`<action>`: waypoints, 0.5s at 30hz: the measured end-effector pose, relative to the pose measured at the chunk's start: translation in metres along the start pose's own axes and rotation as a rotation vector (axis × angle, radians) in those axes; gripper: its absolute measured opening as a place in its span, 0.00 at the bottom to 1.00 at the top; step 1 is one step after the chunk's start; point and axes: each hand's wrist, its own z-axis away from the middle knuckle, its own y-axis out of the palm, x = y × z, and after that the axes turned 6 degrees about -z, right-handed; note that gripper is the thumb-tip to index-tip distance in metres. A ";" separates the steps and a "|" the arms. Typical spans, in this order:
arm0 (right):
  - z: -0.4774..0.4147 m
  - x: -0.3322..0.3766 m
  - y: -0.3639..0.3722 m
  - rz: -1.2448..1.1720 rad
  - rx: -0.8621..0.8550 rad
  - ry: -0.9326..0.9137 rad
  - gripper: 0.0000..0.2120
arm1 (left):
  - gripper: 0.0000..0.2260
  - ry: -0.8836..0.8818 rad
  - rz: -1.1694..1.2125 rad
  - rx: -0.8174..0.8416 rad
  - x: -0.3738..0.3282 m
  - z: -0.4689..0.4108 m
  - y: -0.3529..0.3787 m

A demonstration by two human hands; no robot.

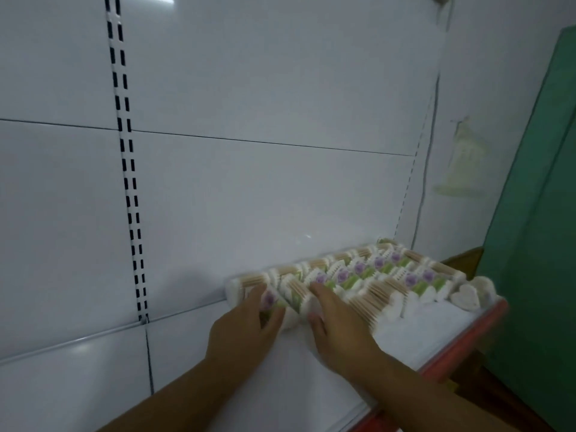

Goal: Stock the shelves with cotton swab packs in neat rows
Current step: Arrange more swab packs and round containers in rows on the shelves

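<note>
At the far left I saw the black-slotted upright [124, 151] running down the white back panel [280, 88]. My left hand [249, 319] reached forward from the lower edge, palm down, with its fingers and thumb curled round the end pack [269, 302], the leftmost of the front row, which showed a purple flower label. Just beside it my right hand [336, 322] lay palm down with its fingers stretched nearly straight, pressing on the tops of the next packs. The cotton swab packs [374, 275] stood in two rows toward the back right of the white shelf [296, 385], wooden sticks and white tips showing, blurred. The rightmost had heart-shaped ends. A green panel [536, 244] stood at the far right.
</note>
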 end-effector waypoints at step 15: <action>-0.031 -0.025 0.015 -0.505 -0.142 0.066 0.08 | 0.25 -0.485 0.001 0.039 -0.013 -0.006 -0.002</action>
